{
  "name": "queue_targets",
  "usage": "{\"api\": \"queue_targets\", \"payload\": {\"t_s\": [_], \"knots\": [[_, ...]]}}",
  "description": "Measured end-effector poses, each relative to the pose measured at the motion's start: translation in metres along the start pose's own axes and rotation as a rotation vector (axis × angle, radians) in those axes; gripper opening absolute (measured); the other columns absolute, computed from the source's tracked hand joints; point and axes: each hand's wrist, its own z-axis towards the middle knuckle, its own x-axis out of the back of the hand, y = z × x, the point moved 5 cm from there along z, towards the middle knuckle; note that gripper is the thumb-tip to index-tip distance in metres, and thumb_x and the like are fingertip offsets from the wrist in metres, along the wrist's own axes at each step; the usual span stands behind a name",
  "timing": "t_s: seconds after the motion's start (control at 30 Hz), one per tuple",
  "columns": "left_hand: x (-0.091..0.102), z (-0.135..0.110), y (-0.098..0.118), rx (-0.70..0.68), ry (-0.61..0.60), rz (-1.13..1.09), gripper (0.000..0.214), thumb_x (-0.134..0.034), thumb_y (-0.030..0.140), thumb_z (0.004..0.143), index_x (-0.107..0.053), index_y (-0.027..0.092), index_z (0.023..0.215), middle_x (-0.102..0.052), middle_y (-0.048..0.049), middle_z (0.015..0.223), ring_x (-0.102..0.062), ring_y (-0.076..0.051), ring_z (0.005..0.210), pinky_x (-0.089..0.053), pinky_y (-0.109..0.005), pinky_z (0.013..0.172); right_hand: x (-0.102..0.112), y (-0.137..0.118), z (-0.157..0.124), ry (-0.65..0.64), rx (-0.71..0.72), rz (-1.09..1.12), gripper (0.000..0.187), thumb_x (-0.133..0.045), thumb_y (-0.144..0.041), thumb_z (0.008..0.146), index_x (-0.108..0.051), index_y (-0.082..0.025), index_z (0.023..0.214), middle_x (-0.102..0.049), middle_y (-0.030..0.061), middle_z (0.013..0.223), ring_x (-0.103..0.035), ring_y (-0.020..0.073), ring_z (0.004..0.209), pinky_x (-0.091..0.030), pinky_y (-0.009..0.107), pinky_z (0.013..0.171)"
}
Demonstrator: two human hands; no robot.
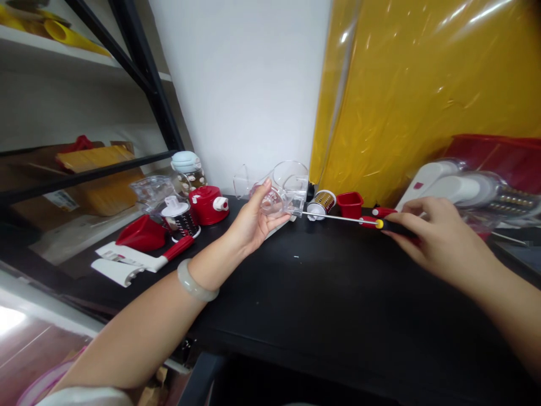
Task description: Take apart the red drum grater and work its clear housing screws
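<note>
My left hand [253,221] is curled around a clear plastic housing [284,192] that rests on the black table [321,293]. My right hand [439,239] grips the black and red handle of a screwdriver [338,217]. Its thin metal shaft reaches left, with the tip at the clear housing. A pale bangle [195,282] sits on my left wrist.
To the left lie a red cap [208,204], a metal grater drum [180,217], a red scoop [141,234] and white parts with a red handle [127,260]. Another drum [321,203] and a small red cup [350,204] stand behind the screwdriver. A white grater body [456,189] sits at right.
</note>
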Motion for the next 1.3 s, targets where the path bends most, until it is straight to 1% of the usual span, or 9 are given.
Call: {"api": "queue_targets", "payload": {"t_s": [0.1,0.2,0.3,0.37,0.5,0.57,0.87,1.07,1.3], "knots": [[-0.002,-0.002,-0.001,0.011,-0.011,0.011,0.051,-0.081,0.042,0.08,-0.067,0.017,0.123,-0.075,-0.0151,0.117,-0.075,-0.029,0.101,-0.064,-0.034,0.081,0.002,-0.001,0.0,0.031,0.003,-0.01,0.025,-0.059,-0.031,0.095,-0.072,-0.013,0.106,-0.061,0.0171,0.103,-0.057,0.0303,0.092,-0.053,0.043,0.075],[-0.003,-0.003,-0.002,0.014,0.011,0.028,0.05,-0.081,0.043,0.08,-0.068,0.019,0.123,-0.075,-0.0141,0.118,-0.075,-0.029,0.103,-0.064,-0.034,0.082,0.001,0.0,-0.001,-0.001,-0.051,-0.003,0.025,-0.057,-0.031,0.095,-0.069,-0.013,0.108,-0.065,0.0172,0.107,-0.064,0.0301,0.093,-0.056,0.041,0.075],[-0.004,-0.003,-0.001,0.01,0.007,0.023,0.049,-0.08,0.046,0.081,-0.069,0.018,0.12,-0.075,-0.0143,0.115,-0.075,-0.029,0.1,-0.064,-0.034,0.081,-0.004,0.0,-0.005,-0.087,-0.119,-0.021,0.036,-0.051,-0.036,0.098,-0.063,-0.018,0.126,-0.073,0.012,0.11,-0.072,0.0277,0.088,-0.056,0.036,0.064],[-0.004,-0.003,-0.002,0.011,-0.001,0.017,0.049,-0.08,0.047,0.081,-0.07,0.017,0.118,-0.076,-0.0148,0.112,-0.076,-0.03,0.099,-0.064,-0.034,0.08,-0.008,-0.001,-0.007,-0.115,-0.114,-0.061,0.039,-0.047,-0.042,0.1,-0.062,-0.023,0.131,-0.078,0.0077,0.105,-0.075,0.0274,0.079,-0.053,0.035,0.055],[-0.002,-0.002,-0.003,0.02,0.015,0.026,0.047,-0.081,0.047,0.081,-0.07,0.018,0.116,-0.076,-0.0153,0.113,-0.075,-0.029,0.102,-0.064,-0.034,0.082,-0.011,-0.001,-0.009,-0.135,-0.091,-0.103,0.036,-0.044,-0.049,0.101,-0.07,-0.023,0.101,-0.079,0.0064,0.094,-0.073,0.0259,0.071,-0.047,0.032,0.049],[-0.002,-0.003,-0.003,0.016,0.013,0.023,0.046,-0.081,0.047,0.081,-0.07,0.018,0.115,-0.076,-0.0149,0.114,-0.075,-0.03,0.103,-0.064,-0.035,0.082,-0.01,-0.001,-0.008,-0.13,-0.079,-0.113,0.037,-0.044,-0.049,0.101,-0.07,-0.023,0.095,-0.077,0.0077,0.094,-0.073,0.025,0.073,-0.046,0.031,0.051],[-0.005,-0.005,-0.002,0.023,0.018,0.026,0.05,-0.079,0.05,0.081,-0.068,0.019,0.119,-0.074,-0.0162,0.117,-0.074,-0.031,0.103,-0.063,-0.038,0.084,0.0,-0.007,-0.003,-0.019,0.049,-0.201,0.042,-0.036,-0.044,0.105,-0.066,-0.02,0.089,-0.072,0.0094,0.087,-0.071,0.023,0.074,-0.045,0.029,0.052],[-0.004,-0.004,-0.002,0.022,-0.031,-0.001,0.048,-0.079,0.049,0.082,-0.068,0.018,0.118,-0.075,-0.0156,0.115,-0.075,-0.03,0.1,-0.064,-0.036,0.082,0.001,-0.006,-0.002,-0.017,0.057,-0.208,0.041,-0.036,-0.043,0.105,-0.065,-0.02,0.088,-0.071,0.0092,0.086,-0.069,0.0223,0.074,-0.043,0.029,0.053],[-0.003,-0.003,-0.004,0.034,-0.032,-0.024,0.06,-0.079,0.051,0.082,-0.065,0.017,0.129,-0.074,-0.0161,0.117,-0.076,-0.029,0.099,-0.064,-0.035,0.083,-0.006,-0.002,-0.007,-0.046,-0.002,-0.155,0.036,-0.042,-0.042,0.103,-0.067,-0.021,0.088,-0.071,0.0093,0.088,-0.067,0.023,0.077,-0.04,0.03,0.055]]}}
